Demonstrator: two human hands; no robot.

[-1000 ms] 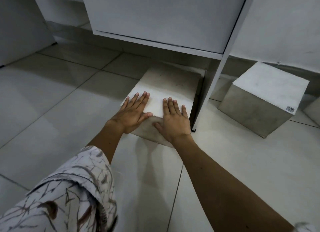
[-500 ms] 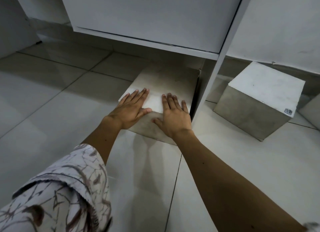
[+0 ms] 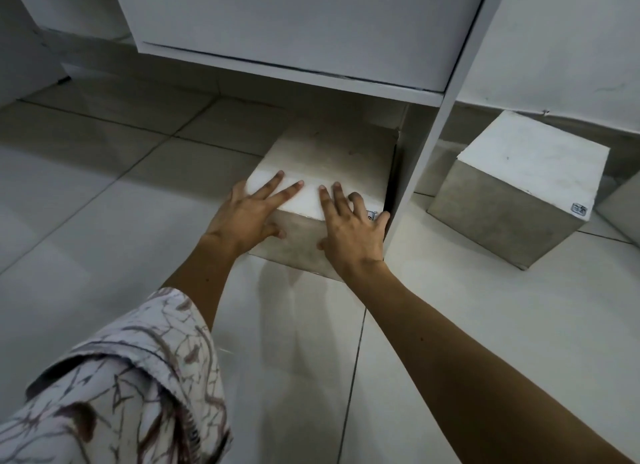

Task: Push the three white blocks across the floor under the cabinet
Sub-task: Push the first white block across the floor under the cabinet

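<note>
A white block (image 3: pixel 332 158) lies on the tiled floor, its far half beneath the white cabinet (image 3: pixel 311 30). My left hand (image 3: pixel 247 217) presses flat on its near left corner, fingers spread over the top and thumb on the front face. Pressed to the near right corner is my right hand (image 3: pixel 349 228), fingers on top. Neither hand grasps anything. To the right of the cabinet's side panel (image 3: pixel 429 144) a second white block (image 3: pixel 519 186) stands with a small sticker on its corner. A sliver of a third block (image 3: pixel 623 207) shows at the right edge.
The cabinet's side panel stands tight against the first block's right side. A white wall (image 3: pixel 571 47) runs behind the blocks on the right. Open tiled floor (image 3: pixel 104 203) stretches to the left and toward me.
The block has slid a little further beneath the cabinet with both hands on its near edge. My fingers have spread wider and my right hand has shifted toward the right corner.
</note>
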